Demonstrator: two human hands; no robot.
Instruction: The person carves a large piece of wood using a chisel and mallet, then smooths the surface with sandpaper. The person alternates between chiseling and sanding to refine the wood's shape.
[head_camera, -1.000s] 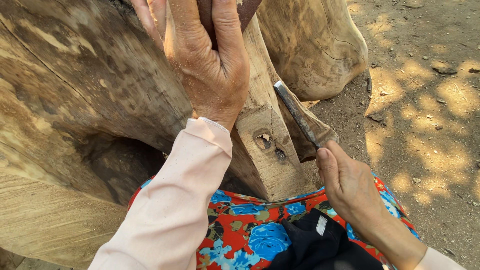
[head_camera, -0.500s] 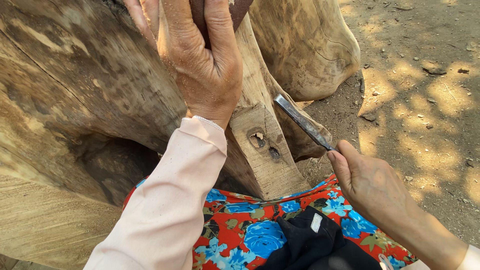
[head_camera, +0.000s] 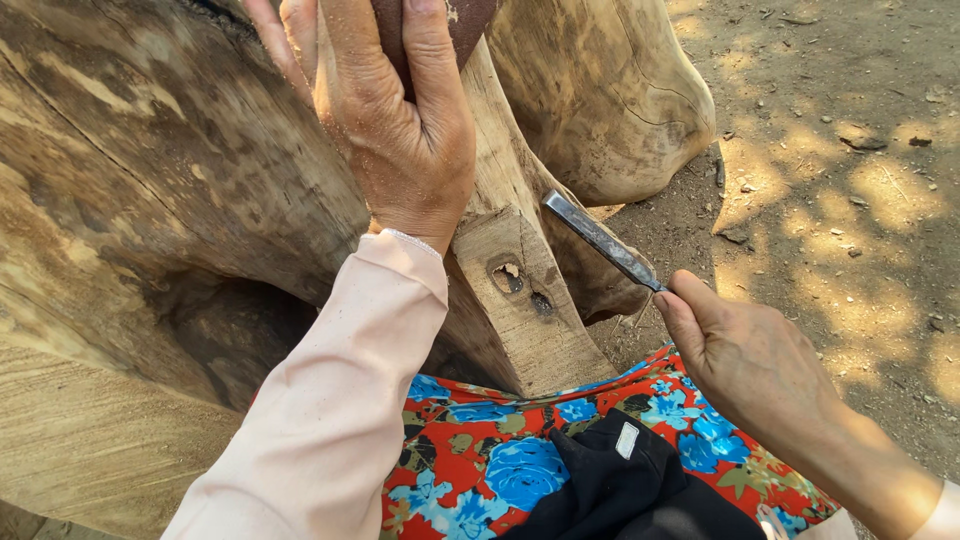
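My left hand (head_camera: 395, 120) presses a reddish-brown piece of sandpaper (head_camera: 465, 18) against the upper part of a large carved wooden root piece (head_camera: 150, 200). My right hand (head_camera: 745, 355) grips a metal chisel (head_camera: 600, 240) by its lower end. The blade points up and left, close to a pale wooden ridge (head_camera: 525, 300) with two small knot holes, without clearly touching it.
A rounded lobe of the same wood (head_camera: 610, 90) rises behind the ridge. Bare dirt ground (head_camera: 860, 180) with small stones and dappled sun lies to the right. A red and blue floral cloth (head_camera: 480, 460) and a black cloth (head_camera: 620, 490) cover my lap.
My right hand with the chisel has drifted right and slightly down, away from the ridge. My left hand stays pressed on the wood, shifted a little higher.
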